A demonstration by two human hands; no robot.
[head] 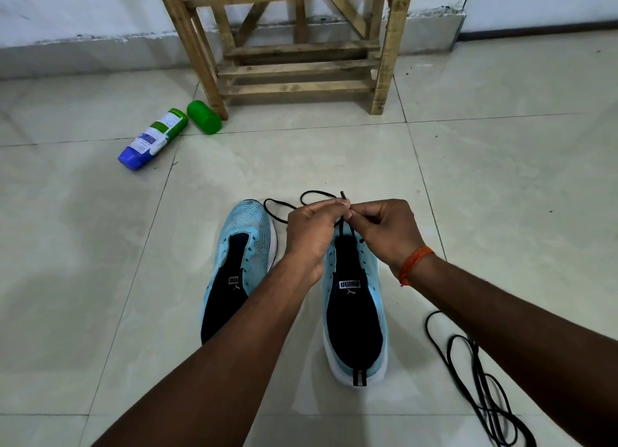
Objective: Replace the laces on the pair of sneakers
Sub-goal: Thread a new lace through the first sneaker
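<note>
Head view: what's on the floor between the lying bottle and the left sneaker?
Only bare floor tile, seen in the head view, between bottle and left sneaker.

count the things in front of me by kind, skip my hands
sneakers: 2
black laces: 2
bottle: 1
green cylinder: 1
wooden stand: 1
total: 7
</note>
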